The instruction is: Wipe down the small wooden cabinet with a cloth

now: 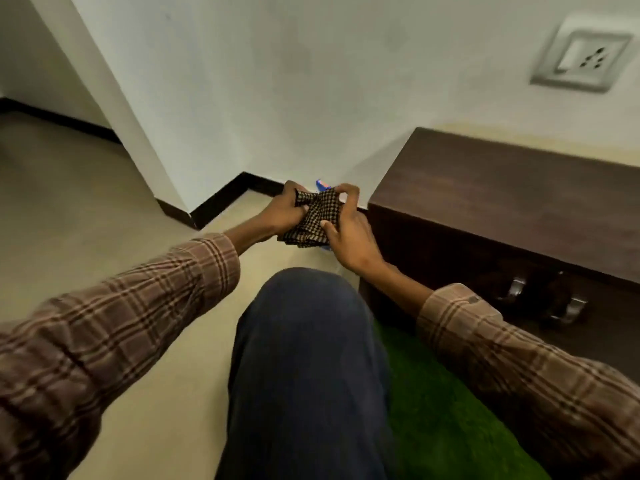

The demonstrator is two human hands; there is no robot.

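Observation:
A brown-and-black checked cloth (313,220) is bunched between both my hands, just left of the cabinet's near corner. My left hand (282,211) grips its left side with curled fingers. My right hand (348,233) pinches its top edge, thumb pressed on the front. The small dark wooden cabinet (512,199) stands against the wall at the right, with two metal handles (540,299) on its front. Neither hand touches the cabinet.
My knee in dark trousers (308,358) rises in front of me. A green mat (436,420) lies before the cabinet. A small blue object (321,184) peeks out behind the cloth. A wall socket (581,60) sits high on the right; beige floor spreads left.

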